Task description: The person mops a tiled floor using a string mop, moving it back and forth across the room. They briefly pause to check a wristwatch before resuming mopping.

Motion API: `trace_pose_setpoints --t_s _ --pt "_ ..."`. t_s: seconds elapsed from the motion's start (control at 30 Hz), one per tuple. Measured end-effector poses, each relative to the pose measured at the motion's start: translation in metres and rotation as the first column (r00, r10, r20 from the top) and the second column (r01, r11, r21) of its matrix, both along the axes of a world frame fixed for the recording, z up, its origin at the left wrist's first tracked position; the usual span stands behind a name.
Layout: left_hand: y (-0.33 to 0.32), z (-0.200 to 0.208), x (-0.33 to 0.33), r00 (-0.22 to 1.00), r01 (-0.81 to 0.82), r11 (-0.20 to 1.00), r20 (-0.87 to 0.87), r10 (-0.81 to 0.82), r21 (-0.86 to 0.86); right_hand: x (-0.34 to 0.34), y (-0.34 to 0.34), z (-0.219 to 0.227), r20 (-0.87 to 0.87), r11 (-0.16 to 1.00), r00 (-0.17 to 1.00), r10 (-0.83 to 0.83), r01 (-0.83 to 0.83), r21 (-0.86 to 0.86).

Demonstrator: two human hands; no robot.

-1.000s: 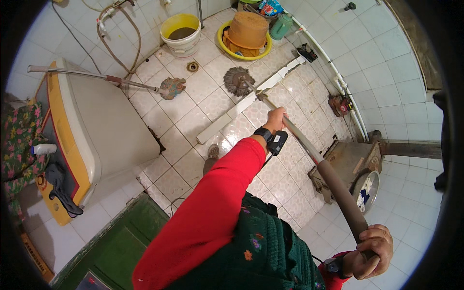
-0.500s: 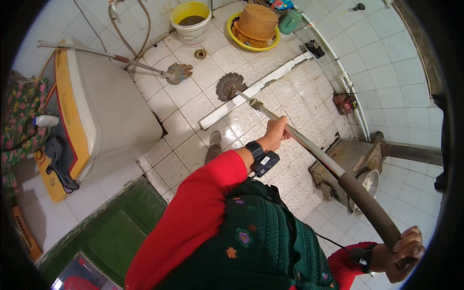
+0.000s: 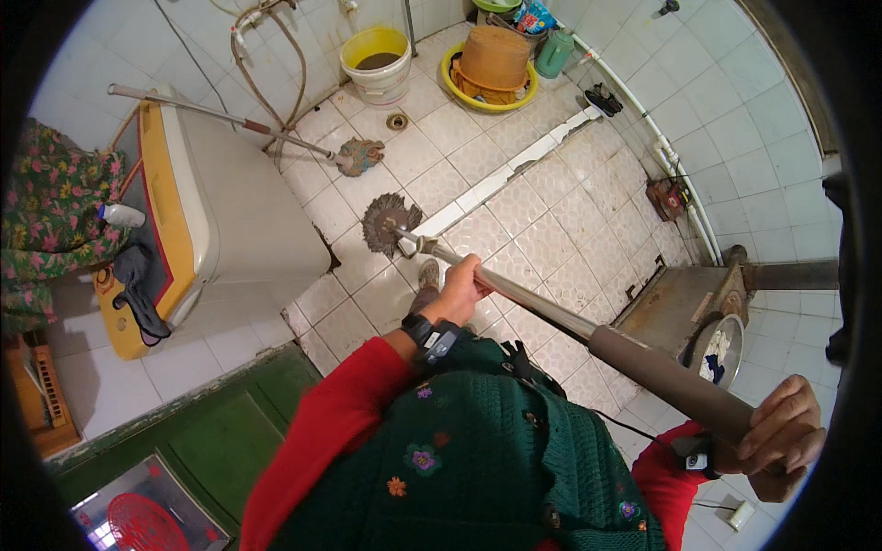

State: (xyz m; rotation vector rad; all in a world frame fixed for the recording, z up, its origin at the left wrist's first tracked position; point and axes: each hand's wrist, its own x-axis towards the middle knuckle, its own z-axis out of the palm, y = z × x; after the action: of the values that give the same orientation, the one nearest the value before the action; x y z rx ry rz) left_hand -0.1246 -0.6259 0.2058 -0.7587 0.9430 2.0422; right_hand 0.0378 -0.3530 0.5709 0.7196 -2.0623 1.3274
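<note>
Evidently mopping was underway: our left hand (image 3: 459, 292) and right hand (image 3: 783, 436) wrapped fingers round the pole (image 3: 539, 304), mop head (image 3: 378, 223) beside the white strip (image 3: 478, 194); we couldn't tell what remained.

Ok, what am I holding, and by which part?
A floor mop: your left hand grips the metal pole toward the mop head, and your right hand clasps the top end of the brown grip sleeve.

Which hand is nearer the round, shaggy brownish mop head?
Left hand: it grips the silvery metal pole near the mop head; the right hand holds the brown handle, farther away.
</note>
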Motion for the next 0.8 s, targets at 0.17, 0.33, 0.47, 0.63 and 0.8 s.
trace_pose_setpoints --t_s 0.17,0.33,0.47,0.63,0.8 --pt "0.003 -0.008 -0.024 1.000 -0.026 0.998 -0.010 0.027 0.060 -0.026 -0.006 -0.007 0.047 0.988 0.988 0.150 -0.152 0.038" --pt "0.017 -0.012 -0.061 1.000 0.020 0.994 -0.016 -0.018 0.111 -0.068 -0.026 0.004 0.037 0.990 0.994 0.101 -0.104 0.097" --pt "0.023 -0.025 -0.113 0.994 0.080 0.993 -0.086 -0.073 0.091 -0.099 -0.061 -0.009 -0.065 0.965 0.963 -0.261 0.261 -0.012" --pt "0.024 -0.041 -0.188 0.989 -0.094 0.990 -0.120 0.082 -0.103 -0.155 -0.080 -0.039 0.054 0.926 0.939 -0.340 0.344 -0.154" --pt "0.031 -0.044 -0.220 0.989 -0.143 0.983 -0.063 0.136 -0.111 -0.188 -0.068 -0.052 0.092 0.871 0.897 -0.432 0.441 -0.218"
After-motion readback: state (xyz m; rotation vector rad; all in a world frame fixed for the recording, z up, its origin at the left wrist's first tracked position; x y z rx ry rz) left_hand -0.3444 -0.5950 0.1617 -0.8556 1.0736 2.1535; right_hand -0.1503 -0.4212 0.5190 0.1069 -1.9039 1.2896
